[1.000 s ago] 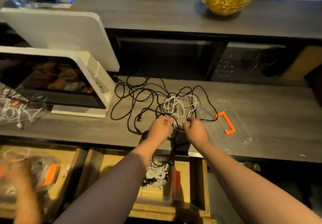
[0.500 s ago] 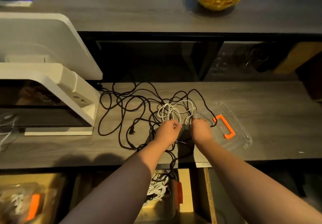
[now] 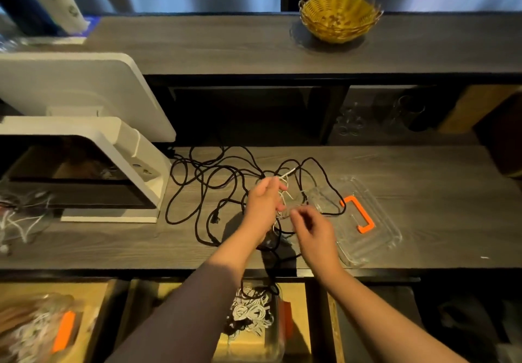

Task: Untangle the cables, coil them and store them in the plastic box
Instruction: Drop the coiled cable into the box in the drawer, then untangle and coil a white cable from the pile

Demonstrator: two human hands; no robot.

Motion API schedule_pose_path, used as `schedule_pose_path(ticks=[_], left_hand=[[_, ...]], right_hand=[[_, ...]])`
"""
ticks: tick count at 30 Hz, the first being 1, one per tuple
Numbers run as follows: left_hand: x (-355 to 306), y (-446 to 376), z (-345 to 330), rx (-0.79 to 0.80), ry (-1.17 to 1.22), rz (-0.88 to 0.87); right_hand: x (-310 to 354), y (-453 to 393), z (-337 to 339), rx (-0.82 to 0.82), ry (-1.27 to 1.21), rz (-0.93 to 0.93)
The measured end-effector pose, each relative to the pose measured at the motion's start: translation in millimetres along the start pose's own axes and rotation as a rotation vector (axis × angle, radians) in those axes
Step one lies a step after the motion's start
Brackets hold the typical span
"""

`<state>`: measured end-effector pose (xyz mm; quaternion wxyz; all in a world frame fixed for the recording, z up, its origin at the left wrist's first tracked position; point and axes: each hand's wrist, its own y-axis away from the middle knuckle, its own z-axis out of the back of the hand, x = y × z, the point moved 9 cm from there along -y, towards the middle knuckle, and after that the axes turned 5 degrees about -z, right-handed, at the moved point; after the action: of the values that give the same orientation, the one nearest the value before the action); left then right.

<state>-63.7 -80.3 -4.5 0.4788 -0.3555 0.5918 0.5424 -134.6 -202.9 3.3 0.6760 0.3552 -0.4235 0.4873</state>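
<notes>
Black cables point(image 3: 226, 182) sprawled in loose loops, white cable point(image 3: 285, 177) tangled within — left hand point(image 3: 264, 201) gripping it, right hand point(image 3: 313, 234) pinching a strand

The counter point(image 3: 409, 170) is finished in a grey wood-grain pattern. Black cables point(image 3: 203, 182) are looped across it, and a white cable point(image 3: 288, 175) is seen among them. The clear lid point(image 3: 375, 230) is fitted with an orange handle point(image 3: 358, 213). A yellow woven basket point(image 3: 339, 18) is set on the upper shelf point(image 3: 197, 43), also grey. The device point(image 3: 84, 91) is white. Below, what seem to be white and black coils point(image 3: 251, 314) are blurred. The left arm is covered by a dark sleeve point(image 3: 183, 317).
</notes>
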Motion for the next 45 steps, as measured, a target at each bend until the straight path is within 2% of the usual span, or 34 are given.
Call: schedule_pose_path(ticks=[2, 4, 8, 11, 16, 19, 21, 23, 26, 28, 33, 36, 38, 42, 43, 45], left_hand=[[-23.0, 11.3, 8.1, -0.001, -0.084, -0.071], [-44.2, 23.7, 14.0, -0.001, -0.180, -0.137], [-83.5, 51.1, 15.4, 0.029, -0.283, -0.237], [-106.5, 67.7, 12.8, 0.046, -0.250, -0.287], [-136.6, 94.3, 31.6, -0.093, -0.150, -0.375], [-140.2, 110.5, 53.8, -0.269, -0.193, -0.409], [-131.8, 120.4, 67.8, -0.375, -0.109, -0.391], [-114.4, 127.2, 81.8, -0.461, 0.083, -0.331], [-86.2, 131.2, 95.7, -0.483, 0.413, -0.259], [-76.9, 131.4, 103.4, -0.493, 0.347, -0.252], [-71.6, 141.5, 138.0, -0.712, -0.420, -0.184], [-62.2, 144.5, 157.3, -0.748, -0.541, -0.126], [-53.9, 144.6, 168.5, -0.770, -0.467, -0.122], [-17.1, 135.3, 192.5, -0.759, 0.055, -0.011], [-11.6, 132.4, 194.7, -0.739, 0.104, 0.019], [-7.9, 125.9, 197.3, -0.715, 0.015, 0.062]], right_hand=[[-1.6, -6.6, 18.9, -0.107, -0.107, -0.082], [5.7, -17.8, 31.4, -0.147, -0.043, -0.068], [42.1, -36.2, 21.8, 0.041, 0.051, 0.052], [64.8, -44.4, 11.7, 0.161, 0.044, 0.171], [58.9, -66.4, 28.9, 0.148, -0.171, -0.018], [55.9, -70.7, 38.8, 0.155, -0.202, -0.048], [58.3, -69.4, 43.8, 0.154, -0.215, -0.055], [56.1, -69.4, 52.2, 0.112, -0.281, -0.096], [56.1, -70.7, 64.7, 0.059, -0.438, -0.175], [65.5, -71.4, 67.3, 0.060, -0.460, -0.165], [68.7, -72.1, 78.4, 0.014, -0.325, -0.216], [64.7, -74.3, 84.8, 0.011, -0.245, -0.274], [64.8, -75.8, 82.2, 0.051, -0.241, -0.314], [58.5, -69.4, 68.4, 0.273, -0.259, -0.466], [57.9, -66.6, 64.8, 0.334, -0.268, -0.485], [59.1, -61.8, 60.5, 0.398, -0.304, -0.504]])
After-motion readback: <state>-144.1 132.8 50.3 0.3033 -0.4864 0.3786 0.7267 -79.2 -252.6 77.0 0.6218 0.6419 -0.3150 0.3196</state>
